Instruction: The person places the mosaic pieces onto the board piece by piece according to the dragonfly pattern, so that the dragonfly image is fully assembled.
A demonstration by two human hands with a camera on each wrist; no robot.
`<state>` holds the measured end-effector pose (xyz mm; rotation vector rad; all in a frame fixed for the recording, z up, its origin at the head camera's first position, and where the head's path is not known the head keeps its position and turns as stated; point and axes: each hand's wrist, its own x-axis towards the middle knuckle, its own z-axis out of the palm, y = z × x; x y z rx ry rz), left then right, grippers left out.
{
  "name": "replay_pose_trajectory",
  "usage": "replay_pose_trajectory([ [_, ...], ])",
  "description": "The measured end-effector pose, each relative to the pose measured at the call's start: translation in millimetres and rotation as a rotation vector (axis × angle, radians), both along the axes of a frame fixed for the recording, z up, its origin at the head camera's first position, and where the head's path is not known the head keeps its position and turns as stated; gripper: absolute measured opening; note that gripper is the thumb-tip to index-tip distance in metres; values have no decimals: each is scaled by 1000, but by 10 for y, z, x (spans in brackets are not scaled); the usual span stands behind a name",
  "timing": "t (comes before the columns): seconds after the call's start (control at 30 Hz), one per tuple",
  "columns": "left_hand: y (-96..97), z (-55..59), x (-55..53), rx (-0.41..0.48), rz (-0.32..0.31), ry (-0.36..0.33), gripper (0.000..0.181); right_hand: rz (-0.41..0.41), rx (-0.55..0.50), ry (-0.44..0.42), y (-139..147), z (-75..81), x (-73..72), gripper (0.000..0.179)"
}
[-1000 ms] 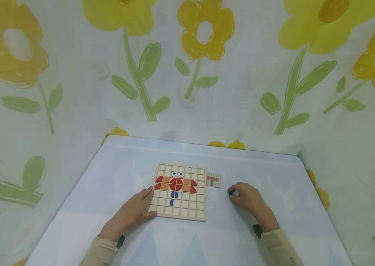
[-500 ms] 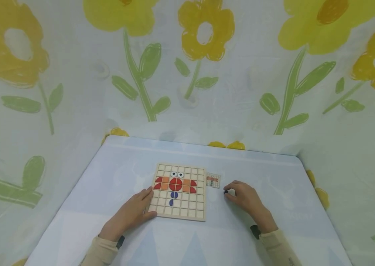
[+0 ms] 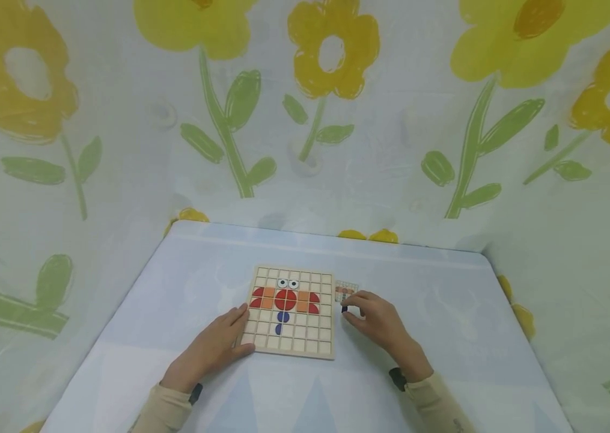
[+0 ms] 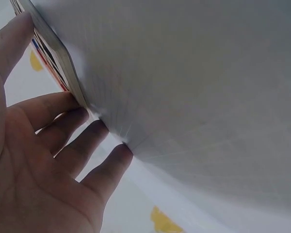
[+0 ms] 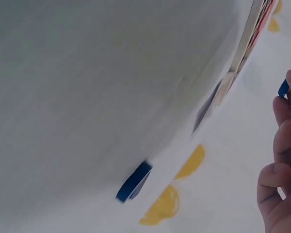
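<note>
A wooden grid board (image 3: 296,344) lies on the table, with flat red, orange and blue shapes and two eye tiles (image 3: 288,283) set in its cells. My left hand (image 3: 215,340) rests at the board's left side, thumb and fingertips along its edge; the left wrist view shows the fingers stretched against the board's rim (image 4: 70,73). Right of the board, my right hand (image 3: 380,319) pinches a small dark blue block (image 3: 344,309) between thumb and index finger. That block (image 5: 283,88) also shows at the fingertips in the right wrist view.
A small pattern card (image 3: 341,287) lies beside the board's right edge, partly covered by the right hand. Another blue piece (image 5: 133,182) lies on the table in the right wrist view. A flower-printed cloth (image 3: 380,150) hangs behind the table.
My right hand has moved left with the blue block, from the table's right part to beside the pattern card, now covering part of it. My left hand and the board have stayed put.
</note>
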<state>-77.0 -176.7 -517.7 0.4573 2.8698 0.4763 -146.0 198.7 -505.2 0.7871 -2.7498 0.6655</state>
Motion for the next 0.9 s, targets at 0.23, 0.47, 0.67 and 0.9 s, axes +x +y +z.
replay_pose_trajectory([
  [0.23, -2, 5, 12, 11, -2, 3, 85, 77, -51, 82, -148, 19, 5, 27],
  [0.47, 1, 28, 15, 10, 1, 4, 84, 96, -73, 84, -332, 26, 35, 26],
  [0.67, 4, 19, 8, 8, -9, 12, 85, 109, -51, 83, -492, 14, 79, 24],
  [0.9, 4, 30, 0, 10, -7, 11, 85, 175, -63, 57, -660, 39, 117, 22],
])
